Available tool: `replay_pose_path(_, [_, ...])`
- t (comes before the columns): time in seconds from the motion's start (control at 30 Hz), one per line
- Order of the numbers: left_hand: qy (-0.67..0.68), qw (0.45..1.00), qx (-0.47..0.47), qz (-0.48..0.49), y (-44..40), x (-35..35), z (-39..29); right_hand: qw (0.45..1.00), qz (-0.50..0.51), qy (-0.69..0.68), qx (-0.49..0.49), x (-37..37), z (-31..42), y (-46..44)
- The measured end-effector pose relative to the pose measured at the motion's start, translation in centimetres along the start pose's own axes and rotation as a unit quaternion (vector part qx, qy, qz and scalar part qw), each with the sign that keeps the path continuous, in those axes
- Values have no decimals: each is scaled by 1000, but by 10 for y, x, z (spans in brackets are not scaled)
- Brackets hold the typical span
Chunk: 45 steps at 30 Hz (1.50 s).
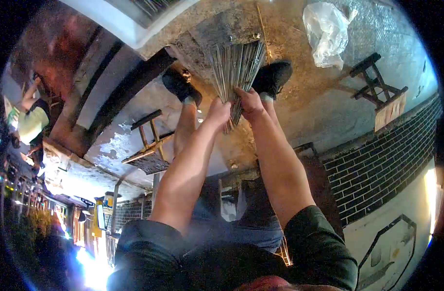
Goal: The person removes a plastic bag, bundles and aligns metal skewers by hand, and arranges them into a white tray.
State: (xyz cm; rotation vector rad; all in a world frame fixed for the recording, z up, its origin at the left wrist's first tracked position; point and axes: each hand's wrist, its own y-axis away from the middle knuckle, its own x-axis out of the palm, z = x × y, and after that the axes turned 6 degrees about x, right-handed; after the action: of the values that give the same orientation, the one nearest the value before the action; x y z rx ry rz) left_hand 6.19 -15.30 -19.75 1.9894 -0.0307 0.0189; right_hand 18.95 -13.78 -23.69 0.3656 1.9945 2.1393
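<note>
Between my feet, a fanned bundle of thin, skewer-like metal rods spreads out toward the floor. The narrow near end of the bundle is gathered in both fists. My left hand is closed around its left side, with short rod ends sticking out beneath the fingers. My right hand grips the right side, its thumb lying across the rods. The two hands are close together. Whether the far tips rest on the ground is hard to tell.
A white tub with similar rods is at the upper left. A clear plastic bag lies on the floor. Folding stools stand left and right. Another person is at the far left. A dark brick wall runs along the right.
</note>
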Motion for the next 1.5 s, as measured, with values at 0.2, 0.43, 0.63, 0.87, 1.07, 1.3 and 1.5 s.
replay_pose_path(0.2, [-85,996,9,-40,-15,15,34,984,-79,9,-157,-9,-26,-23])
replay_pose_path(0.43, [76,992,-65,82,-30,16,49,927,-301,153,-164,-1,-14,-13])
replay_pose_path(0.63, [192,961,-161,120,-28,13,28,888,-358,190,-217,-4,-14,-22])
replay_pose_path(0.87, [291,919,-216,156,-24,11,21,868,-371,239,-229,5,1,-13])
replay_pose_path(1.07, [247,937,-176,173,-13,5,-7,869,-359,274,-203,4,7,-11])
replay_pose_path(1.3, [191,958,-143,156,-27,14,14,866,-310,338,-198,0,13,-9])
replay_pose_path(1.5, [228,960,-115,117,-31,26,35,892,-277,289,-212,-6,13,-9])
